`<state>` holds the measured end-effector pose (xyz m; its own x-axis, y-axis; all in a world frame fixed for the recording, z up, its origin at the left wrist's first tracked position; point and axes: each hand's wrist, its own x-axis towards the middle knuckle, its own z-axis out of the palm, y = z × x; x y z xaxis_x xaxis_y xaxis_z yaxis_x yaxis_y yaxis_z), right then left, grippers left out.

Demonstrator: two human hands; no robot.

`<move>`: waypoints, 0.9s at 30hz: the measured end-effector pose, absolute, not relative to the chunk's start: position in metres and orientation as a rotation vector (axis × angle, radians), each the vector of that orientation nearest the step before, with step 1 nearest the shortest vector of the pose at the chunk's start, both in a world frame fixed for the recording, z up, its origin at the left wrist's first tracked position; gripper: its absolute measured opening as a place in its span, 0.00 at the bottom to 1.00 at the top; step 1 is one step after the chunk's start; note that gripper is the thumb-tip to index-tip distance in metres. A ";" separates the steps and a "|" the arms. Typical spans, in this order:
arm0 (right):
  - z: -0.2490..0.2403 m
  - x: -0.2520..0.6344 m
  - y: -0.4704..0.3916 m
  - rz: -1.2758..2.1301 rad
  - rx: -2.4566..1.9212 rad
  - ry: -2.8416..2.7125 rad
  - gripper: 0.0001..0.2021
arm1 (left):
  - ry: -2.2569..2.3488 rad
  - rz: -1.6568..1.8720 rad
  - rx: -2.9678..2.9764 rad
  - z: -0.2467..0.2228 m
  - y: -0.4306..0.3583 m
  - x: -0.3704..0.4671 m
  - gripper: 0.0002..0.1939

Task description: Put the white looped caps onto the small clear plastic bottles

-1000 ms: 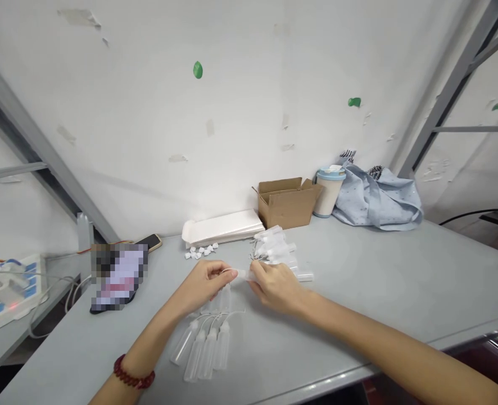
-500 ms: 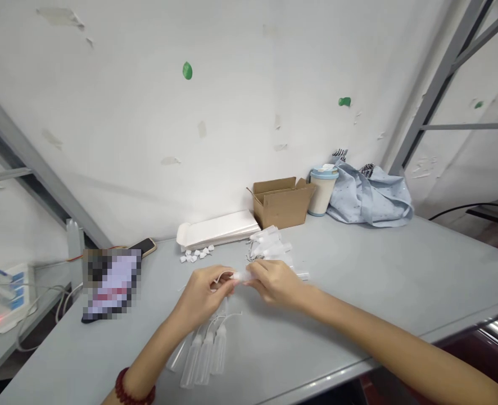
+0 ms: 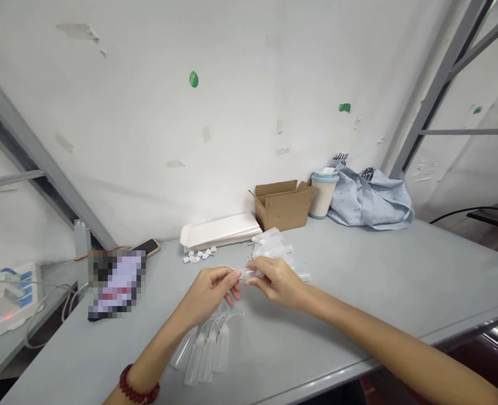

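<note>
Between my hands is a small clear plastic tube (image 3: pixel 249 273). My right hand (image 3: pixel 277 281) is closed on its right part, pinching with thumb and fingers. My left hand (image 3: pixel 216 288) pinches at the other end, where a thin white cord arcs over the fingers; what exactly lies under the fingertips is hidden. Nearer me, below the left hand, several clear tubes with white tops and cords (image 3: pixel 207 354) lie side by side. Behind my right hand is a pile of similar translucent tubes (image 3: pixel 271 243), partly covered by that hand.
Small white caps (image 3: pixel 196 257) lie by a stack of white flat packets (image 3: pixel 223 229). Along the wall stand an open cardboard box (image 3: pixel 286 211), a cup with a blue lid (image 3: pixel 322 194) and a light blue bag (image 3: pixel 371 199). Left are a phone (image 3: pixel 150 247) and a power strip (image 3: pixel 10 304).
The white piece showing between my hands is now covered by my left fingertips. Some left fingers have loosened downward, and more of the clear tube shows at my right fingers. The view shifted slightly.
</note>
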<state>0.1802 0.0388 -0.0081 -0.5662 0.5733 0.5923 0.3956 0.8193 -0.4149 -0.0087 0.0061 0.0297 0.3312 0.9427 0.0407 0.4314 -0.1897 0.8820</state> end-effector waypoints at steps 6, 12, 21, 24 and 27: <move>-0.002 0.182 0.039 0.471 -0.700 -2.304 0.08 | 1.233 0.965 2.053 0.020 0.002 -0.007 0.13; -0.007 0.180 0.039 0.354 -0.675 -2.281 0.11 | 1.342 0.905 1.842 0.023 0.001 -0.005 0.21; 0.008 0.183 0.042 1.436 -0.716 -2.027 0.20 | 1.305 0.978 2.270 0.017 -0.001 -0.004 0.18; 0.011 0.184 0.043 1.841 -0.733 -1.848 0.23 | 1.298 0.923 2.231 0.017 -0.002 -0.003 0.18; 0.007 0.182 0.042 1.659 -0.790 -1.898 0.22 | 1.345 0.845 2.089 0.018 -0.002 -0.002 0.20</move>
<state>0.1820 0.0417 0.0066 -0.7095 0.7046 -0.0082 0.1025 0.0917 -0.9905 -0.0023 -0.0017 0.0180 0.3151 0.9218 0.2258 0.6032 -0.3782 0.7022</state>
